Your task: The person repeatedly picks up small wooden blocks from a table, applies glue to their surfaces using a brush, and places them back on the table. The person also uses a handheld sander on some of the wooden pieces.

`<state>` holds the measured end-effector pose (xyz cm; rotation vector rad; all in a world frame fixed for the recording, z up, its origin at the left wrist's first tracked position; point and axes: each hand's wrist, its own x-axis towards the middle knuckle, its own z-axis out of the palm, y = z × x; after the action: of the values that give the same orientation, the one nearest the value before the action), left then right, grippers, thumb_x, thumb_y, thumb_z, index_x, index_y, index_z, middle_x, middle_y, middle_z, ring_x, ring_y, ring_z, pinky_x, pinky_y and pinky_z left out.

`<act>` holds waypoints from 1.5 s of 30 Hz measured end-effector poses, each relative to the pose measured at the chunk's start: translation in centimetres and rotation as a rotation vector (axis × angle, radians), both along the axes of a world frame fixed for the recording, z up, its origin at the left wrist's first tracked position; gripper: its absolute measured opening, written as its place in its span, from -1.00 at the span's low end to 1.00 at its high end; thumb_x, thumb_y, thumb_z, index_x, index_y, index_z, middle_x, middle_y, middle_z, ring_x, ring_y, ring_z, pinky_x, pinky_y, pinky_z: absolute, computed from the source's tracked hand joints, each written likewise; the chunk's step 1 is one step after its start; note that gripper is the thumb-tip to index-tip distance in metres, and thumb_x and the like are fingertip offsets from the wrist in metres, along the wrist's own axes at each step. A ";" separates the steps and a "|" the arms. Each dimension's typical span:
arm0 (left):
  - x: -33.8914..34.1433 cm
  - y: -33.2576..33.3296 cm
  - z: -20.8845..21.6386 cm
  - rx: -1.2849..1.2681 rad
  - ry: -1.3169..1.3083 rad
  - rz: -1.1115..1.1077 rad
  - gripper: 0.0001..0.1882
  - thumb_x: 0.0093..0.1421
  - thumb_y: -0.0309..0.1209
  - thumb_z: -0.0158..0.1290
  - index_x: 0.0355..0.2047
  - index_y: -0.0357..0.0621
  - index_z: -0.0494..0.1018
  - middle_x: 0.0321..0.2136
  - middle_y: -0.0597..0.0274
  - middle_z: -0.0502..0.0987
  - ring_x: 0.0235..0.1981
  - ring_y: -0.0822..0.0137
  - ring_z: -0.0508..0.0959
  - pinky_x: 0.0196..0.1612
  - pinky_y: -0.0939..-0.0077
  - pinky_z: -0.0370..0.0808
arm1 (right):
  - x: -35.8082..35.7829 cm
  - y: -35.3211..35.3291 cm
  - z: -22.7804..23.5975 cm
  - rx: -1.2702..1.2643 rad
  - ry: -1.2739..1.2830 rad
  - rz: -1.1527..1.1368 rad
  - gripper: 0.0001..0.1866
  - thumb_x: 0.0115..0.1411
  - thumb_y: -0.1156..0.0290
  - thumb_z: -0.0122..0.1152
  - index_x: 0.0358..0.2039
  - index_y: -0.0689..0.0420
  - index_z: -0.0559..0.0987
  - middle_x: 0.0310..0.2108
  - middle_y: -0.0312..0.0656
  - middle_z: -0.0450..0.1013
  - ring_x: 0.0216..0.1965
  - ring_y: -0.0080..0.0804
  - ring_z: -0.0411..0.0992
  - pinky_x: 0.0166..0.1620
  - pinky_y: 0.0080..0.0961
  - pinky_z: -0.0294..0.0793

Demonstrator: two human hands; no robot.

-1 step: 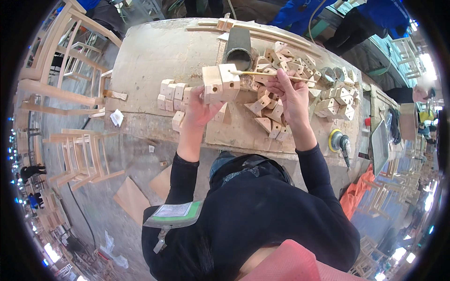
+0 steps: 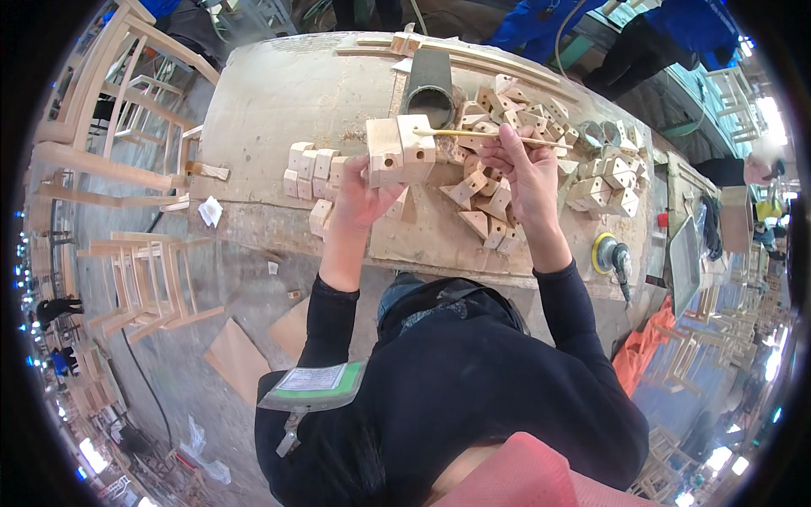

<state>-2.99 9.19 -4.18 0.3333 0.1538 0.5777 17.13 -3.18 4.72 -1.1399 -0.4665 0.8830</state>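
Note:
My left hand [image 2: 365, 196] is closed around two pale wooden blocks [image 2: 385, 145], held side by side above the bench. Each block shows a drilled hole in the side facing me. A thin wooden stick [image 2: 465, 132] runs across from my right hand [image 2: 522, 173], pinched between thumb and fingers. Its left tip touches the upper face of the right-hand block; whether it enters a hole there is too small to tell. Just beyond the blocks lies a dark grey tubular container [image 2: 429, 78], its round mouth toward me.
Loose drilled blocks [image 2: 486, 198] are heaped on the workbench [image 2: 279, 93] at the right, near a round sander [image 2: 610, 255]. Several blocks [image 2: 312, 169] stand in rows at the left. Long wooden strips [image 2: 481, 61] lie along the far edge. Chair frames [image 2: 152, 279] stand on the floor.
The two wooden blocks in my left hand have shifted very slightly to the right. My right hand stays in place with the stick.

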 end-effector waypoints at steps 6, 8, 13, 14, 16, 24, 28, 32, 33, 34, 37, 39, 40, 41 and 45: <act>1.4 -1.1 1.7 0.060 0.000 -0.002 0.01 -0.08 0.00 0.25 0.23 -0.33 0.05 0.13 -0.22 0.25 0.13 -0.14 0.31 0.18 0.08 0.33 | 0.5 -1.0 0.7 0.105 -0.109 -0.031 -0.83 0.21 0.43 0.21 -0.30 0.27 0.47 -0.40 -0.06 0.55 -0.34 -0.36 0.57 -0.24 -0.48 0.60; 1.5 -1.7 2.1 0.080 -0.008 0.006 0.03 -0.09 0.03 0.26 0.23 -0.34 0.06 0.13 -0.21 0.25 0.12 -0.13 0.32 0.17 0.07 0.33 | 0.4 -1.4 0.9 0.153 -0.115 -0.035 -0.85 0.21 0.46 0.20 -0.31 0.26 0.45 -0.38 -0.06 0.55 -0.33 -0.34 0.57 -0.23 -0.47 0.61; 1.8 -2.5 2.4 0.060 -0.019 0.009 0.04 -0.08 0.09 0.25 0.23 -0.32 0.07 0.14 -0.19 0.24 0.11 -0.13 0.33 0.17 0.05 0.32 | 0.6 -3.4 1.0 0.189 -0.153 0.043 -0.86 0.22 0.48 0.17 -0.36 0.24 0.41 -0.37 -0.03 0.55 -0.32 -0.32 0.58 -0.25 -0.49 0.61; 2.1 -3.0 2.7 0.046 -0.024 0.034 0.03 -0.06 0.09 0.24 0.23 -0.32 0.07 0.15 -0.19 0.23 0.11 -0.13 0.33 0.17 0.05 0.33 | 0.7 -3.8 1.2 0.191 -0.164 0.056 -0.86 0.23 0.48 0.17 -0.37 0.24 0.41 -0.38 -0.02 0.55 -0.32 -0.32 0.58 -0.26 -0.49 0.61; 2.5 -3.6 3.5 -0.005 -0.022 0.047 0.00 -0.02 0.08 0.21 0.23 -0.34 0.06 0.17 -0.20 0.20 0.11 -0.13 0.33 0.16 0.07 0.34 | 1.0 -4.5 1.8 0.189 -0.157 0.079 -0.86 0.23 0.48 0.16 -0.38 0.24 0.41 -0.39 -0.03 0.55 -0.33 -0.32 0.58 -0.27 -0.50 0.61; 4.0 -4.8 4.4 -0.083 -0.228 -0.085 0.00 0.08 0.02 0.11 0.24 -0.50 -0.08 0.18 -0.25 0.13 0.09 -0.17 0.33 0.06 0.23 0.50 | 2.2 -6.0 2.7 0.206 -0.218 0.043 -0.88 0.22 0.52 0.16 -0.38 0.24 0.39 -0.37 -0.02 0.54 -0.31 -0.31 0.58 -0.25 -0.49 0.62; 4.5 -5.2 4.3 -0.181 -0.297 -0.139 0.07 0.04 0.02 0.17 0.24 -0.53 -0.13 0.18 -0.28 0.11 0.09 -0.17 0.33 0.12 0.22 0.46 | 2.4 -6.3 3.1 0.236 -0.200 0.035 -0.88 0.22 0.51 0.15 -0.34 0.22 0.39 -0.30 -0.02 0.52 -0.29 -0.29 0.57 -0.21 -0.45 0.62; 4.8 -5.6 4.4 -0.143 -0.235 -0.086 0.13 -0.02 0.01 0.25 0.24 -0.52 -0.15 0.19 -0.27 0.11 0.14 -0.14 0.29 0.18 0.21 0.39 | 3.2 -7.0 3.1 0.232 -0.288 0.117 -0.87 0.22 0.50 0.16 -0.32 0.20 0.38 -0.30 -0.01 0.51 -0.29 -0.30 0.57 -0.20 -0.43 0.61; 4.9 -5.7 4.6 -0.114 -0.190 -0.057 0.14 -0.03 0.00 0.27 0.24 -0.52 -0.15 0.19 -0.27 0.11 0.16 -0.13 0.28 0.20 0.21 0.38 | 3.4 -7.2 3.0 0.229 -0.289 0.126 -0.87 0.22 0.50 0.16 -0.32 0.20 0.38 -0.31 -0.01 0.51 -0.30 -0.31 0.57 -0.21 -0.43 0.61; 4.9 -5.7 4.5 -0.133 -0.215 -0.075 0.13 -0.03 0.00 0.27 0.24 -0.51 -0.14 0.19 -0.27 0.11 0.18 -0.11 0.26 0.21 0.22 0.37 | 3.6 -7.4 2.9 0.228 -0.290 0.135 -0.87 0.22 0.50 0.16 -0.32 0.20 0.38 -0.31 -0.01 0.51 -0.31 -0.31 0.57 -0.22 -0.43 0.62; 5.0 -5.7 4.2 -0.150 -0.263 -0.110 0.08 -0.01 -0.03 0.26 0.25 -0.46 -0.11 0.19 -0.25 0.12 0.21 -0.07 0.23 0.23 0.24 0.34 | 4.1 -7.9 2.7 0.214 -0.305 0.156 -0.88 0.23 0.48 0.15 -0.33 0.18 0.38 -0.36 -0.03 0.52 -0.34 -0.33 0.57 -0.26 -0.45 0.61; 4.9 -6.0 4.5 -0.110 -0.258 -0.108 0.03 0.02 -0.06 0.25 0.25 -0.42 -0.08 0.20 -0.20 0.13 0.22 -0.04 0.23 0.23 0.25 0.33 | 4.2 -8.1 2.7 0.209 -0.262 0.143 -0.89 0.24 0.47 0.13 -0.35 0.17 0.38 -0.40 -0.05 0.52 -0.37 -0.33 0.57 -0.28 -0.46 0.61; 5.1 -6.4 4.9 -0.005 -0.159 0.008 -0.08 0.04 -0.16 0.23 0.23 -0.38 -0.01 0.16 -0.14 0.20 0.18 0.01 0.29 0.20 0.27 0.37 | 4.2 -8.2 2.7 0.211 -0.212 0.121 -0.89 0.25 0.47 0.12 -0.36 0.17 0.38 -0.42 -0.05 0.52 -0.38 -0.34 0.57 -0.29 -0.47 0.61; 5.4 -7.1 5.6 0.099 -0.061 0.126 -0.18 0.05 -0.27 0.22 0.20 -0.35 0.06 0.12 -0.08 0.27 0.14 0.07 0.35 0.17 0.28 0.40 | 4.1 -8.3 2.8 0.212 -0.162 0.101 -0.89 0.26 0.47 0.11 -0.37 0.17 0.38 -0.43 -0.06 0.52 -0.39 -0.34 0.57 -0.30 -0.47 0.61; 6.8 -8.6 8.3 0.677 0.387 0.518 -0.19 -0.06 -0.58 0.28 0.18 -0.25 0.10 0.06 0.06 0.33 0.11 0.23 0.39 0.17 0.34 0.37 | 3.3 -8.8 3.2 0.256 -0.126 -0.011 -0.89 0.28 0.48 0.07 -0.39 0.18 0.37 -0.44 -0.05 0.52 -0.40 -0.34 0.56 -0.32 -0.46 0.61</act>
<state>3.86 0.57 4.13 1.0842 0.4258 1.0729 20.41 -12.00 7.91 -0.9650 -0.6570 0.7212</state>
